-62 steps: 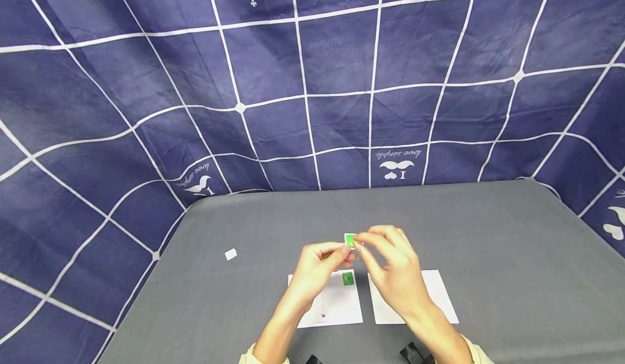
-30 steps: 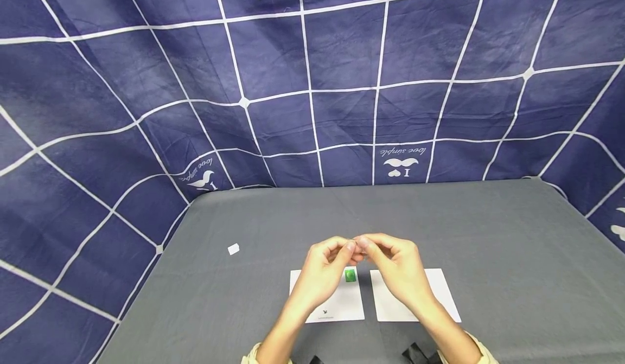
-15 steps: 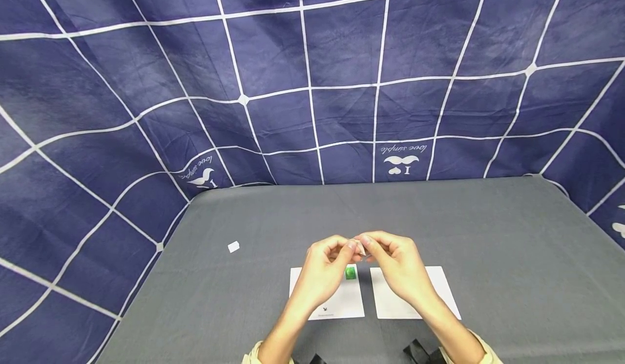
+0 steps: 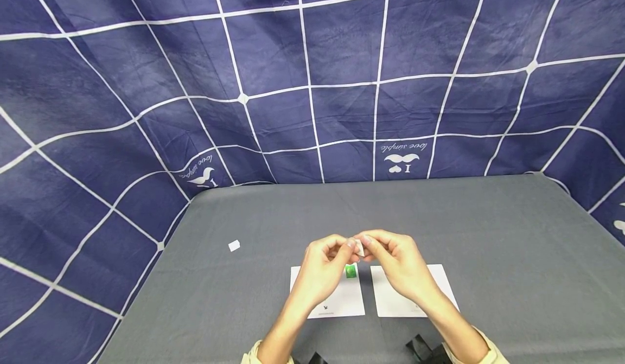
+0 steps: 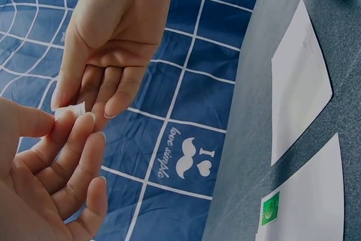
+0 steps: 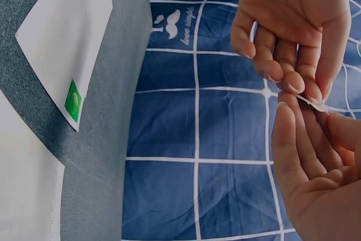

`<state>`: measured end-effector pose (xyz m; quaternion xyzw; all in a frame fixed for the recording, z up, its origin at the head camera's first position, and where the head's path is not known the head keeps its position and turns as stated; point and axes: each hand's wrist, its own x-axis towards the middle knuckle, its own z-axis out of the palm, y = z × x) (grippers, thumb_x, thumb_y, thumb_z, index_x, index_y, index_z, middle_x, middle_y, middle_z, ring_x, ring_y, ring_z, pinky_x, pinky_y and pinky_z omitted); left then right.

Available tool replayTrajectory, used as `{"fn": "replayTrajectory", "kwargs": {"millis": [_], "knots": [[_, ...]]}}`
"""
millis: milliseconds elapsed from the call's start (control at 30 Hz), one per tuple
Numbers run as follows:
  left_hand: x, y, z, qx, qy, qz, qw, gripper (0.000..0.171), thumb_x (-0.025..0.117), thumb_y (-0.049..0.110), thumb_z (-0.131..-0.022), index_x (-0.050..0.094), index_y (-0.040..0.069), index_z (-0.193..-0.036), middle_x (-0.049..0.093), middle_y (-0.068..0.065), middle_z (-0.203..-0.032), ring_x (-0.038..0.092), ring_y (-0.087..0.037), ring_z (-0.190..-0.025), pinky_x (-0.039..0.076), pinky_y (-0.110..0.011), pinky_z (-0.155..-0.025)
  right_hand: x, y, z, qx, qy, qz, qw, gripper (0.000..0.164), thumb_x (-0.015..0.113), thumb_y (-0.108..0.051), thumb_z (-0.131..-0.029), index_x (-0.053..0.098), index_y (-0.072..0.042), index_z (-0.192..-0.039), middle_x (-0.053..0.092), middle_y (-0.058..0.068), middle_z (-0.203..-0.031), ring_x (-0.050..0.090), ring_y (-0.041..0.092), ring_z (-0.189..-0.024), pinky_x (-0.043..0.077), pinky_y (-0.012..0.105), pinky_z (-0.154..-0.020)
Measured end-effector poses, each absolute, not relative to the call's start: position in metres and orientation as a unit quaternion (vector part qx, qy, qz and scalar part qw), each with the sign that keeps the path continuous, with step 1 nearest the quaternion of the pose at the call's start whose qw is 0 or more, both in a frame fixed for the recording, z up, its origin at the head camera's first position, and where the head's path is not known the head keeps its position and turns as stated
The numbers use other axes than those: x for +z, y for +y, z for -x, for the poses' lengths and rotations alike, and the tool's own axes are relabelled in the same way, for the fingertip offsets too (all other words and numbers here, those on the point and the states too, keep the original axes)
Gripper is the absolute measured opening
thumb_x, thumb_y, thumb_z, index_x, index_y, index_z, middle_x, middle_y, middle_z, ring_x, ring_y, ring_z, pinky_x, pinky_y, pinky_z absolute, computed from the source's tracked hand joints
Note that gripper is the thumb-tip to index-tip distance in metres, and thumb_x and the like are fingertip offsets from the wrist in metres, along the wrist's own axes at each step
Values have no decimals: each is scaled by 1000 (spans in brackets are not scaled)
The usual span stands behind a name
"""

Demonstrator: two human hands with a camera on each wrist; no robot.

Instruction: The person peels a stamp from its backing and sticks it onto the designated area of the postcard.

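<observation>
Both hands meet over the gap between two white postcards. Thumb and fingers of my left hand (image 4: 323, 269) pinch one side of a small stamp (image 4: 360, 248); my right hand (image 4: 401, 269) pinches the other side. A pale white face of the stamp (image 5: 70, 110) shows in the left wrist view, and most of it is hidden by fingertips. Seen from the right wrist, the stamp (image 6: 312, 104) is a thin white edge. The left postcard (image 4: 337, 301) bears a green stamp (image 4: 350, 271) in its far right corner. The right postcard (image 4: 390, 304) is partly covered by my right forearm.
A small white piece of paper (image 4: 234, 246) lies on the grey tabletop (image 4: 195, 299) to the left. Black straps (image 4: 423, 350) show at the near edge between the forearms. A blue curtain with white grid lines (image 4: 342, 109) hangs behind and along the sides.
The held stamp's green face showed at first; now its white side shows. My right hand has come down against the left fingertips, and both hands pinch the stamp. The postcards stay put.
</observation>
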<state>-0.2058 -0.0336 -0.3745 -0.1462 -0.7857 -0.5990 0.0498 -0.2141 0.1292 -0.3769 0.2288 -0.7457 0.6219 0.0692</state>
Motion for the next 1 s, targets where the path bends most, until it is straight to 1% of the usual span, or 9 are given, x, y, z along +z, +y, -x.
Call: {"fn": "replayTrajectory", "kwargs": {"millis": [67,167,267,433,567,667,867,1000], "knots": [[-375,-34,206,-594,-789,147,51,20,56,12,-96,70,4,-85,68,-2,-76,67,-17,-74,52,-26,-68,-377,130,214,618,-751,-224,67,18,55,-7,-97,69,3,-101,69,6,-88,66,14,-75,55,35,-71],[-375,-34,206,-588,-794,149,50,20,56,13,-96,70,5,-85,68,0,-76,66,-11,-73,52,-26,-68,-376,130,214,613,-757,-217,65,18,56,-8,-96,69,3,-100,69,6,-87,66,14,-75,55,32,-70],[-375,-35,206,-585,-795,151,50,19,56,12,-96,70,5,-85,68,0,-76,65,-9,-72,52,-26,-68,-376,130,215,613,-757,-216,63,17,57,-8,-95,69,4,-100,70,7,-88,66,14,-75,55,30,-70],[-374,-35,205,-581,-798,152,52,18,56,12,-95,70,5,-85,68,0,-76,65,-9,-73,52,-26,-68,-376,130,216,611,-757,-224,61,17,57,-7,-95,69,4,-100,70,7,-88,67,14,-74,55,30,-70],[-374,-35,205,-580,-798,150,57,20,57,16,-96,71,6,-85,69,-4,-76,65,-9,-72,52,-25,-68,-376,130,216,609,-757,-228,61,17,57,-6,-95,69,5,-100,70,7,-89,67,14,-75,55,30,-70],[-375,-34,205,-584,-796,149,58,21,56,15,-96,71,5,-85,69,-7,-78,65,-9,-73,52,-25,-69,-376,131,216,607,-758,-228,61,17,56,-6,-96,69,4,-101,70,7,-90,67,15,-76,55,30,-71],[-375,-34,206,-584,-795,153,53,20,56,13,-96,71,5,-85,69,-1,-77,66,-10,-73,52,-26,-68,-376,132,216,604,-760,-229,63,16,57,-6,-95,70,3,-99,70,6,-89,67,17,-75,55,31,-70],[-375,-34,207,-586,-795,152,51,20,56,13,-96,70,4,-85,69,-1,-77,68,-17,-75,53,-26,-68,-377,132,217,608,-757,-231,62,16,58,-6,-95,70,3,-99,70,6,-88,67,18,-75,55,31,-70]]}}
